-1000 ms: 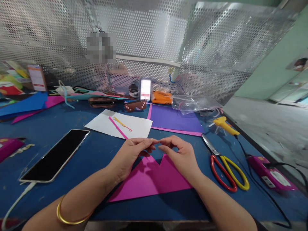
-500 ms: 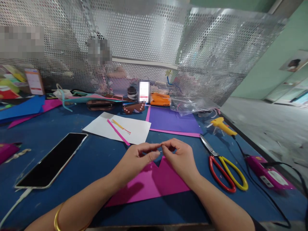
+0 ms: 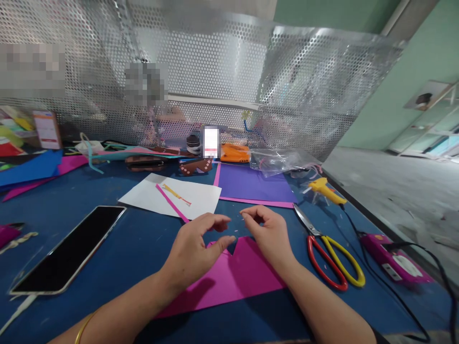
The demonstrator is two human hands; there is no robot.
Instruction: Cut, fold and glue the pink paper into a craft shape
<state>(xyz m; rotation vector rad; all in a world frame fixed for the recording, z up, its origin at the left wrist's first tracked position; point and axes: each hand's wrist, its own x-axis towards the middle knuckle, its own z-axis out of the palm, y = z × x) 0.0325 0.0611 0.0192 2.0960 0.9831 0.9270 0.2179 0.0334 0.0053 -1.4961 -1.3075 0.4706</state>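
My left hand (image 3: 201,243) hovers over the magenta paper (image 3: 236,277), its thumb and fingers apart with nothing between them. Close by on the right, my right hand (image 3: 270,234) has thumb and forefinger pinched together; whatever is between the tips is too small to make out. The magenta paper lies under both hands and has a V-shaped notch in its far edge. Beyond my left hand is a white sheet (image 3: 201,193), bearing a thin magenta strip (image 3: 171,202) and a small yellow and red piece (image 3: 175,193).
Scissors (image 3: 313,231) with red and yellow handles lie right of my right hand, near a yellow glue gun (image 3: 327,190) and a magenta power block (image 3: 394,258). A phone (image 3: 71,251) lies at left. Purple paper (image 3: 254,184) is farther back.
My left hand has opened and moved away from my right fingertips, which it was meeting before. The view has shifted slightly, so the table items appear lower and farther left.
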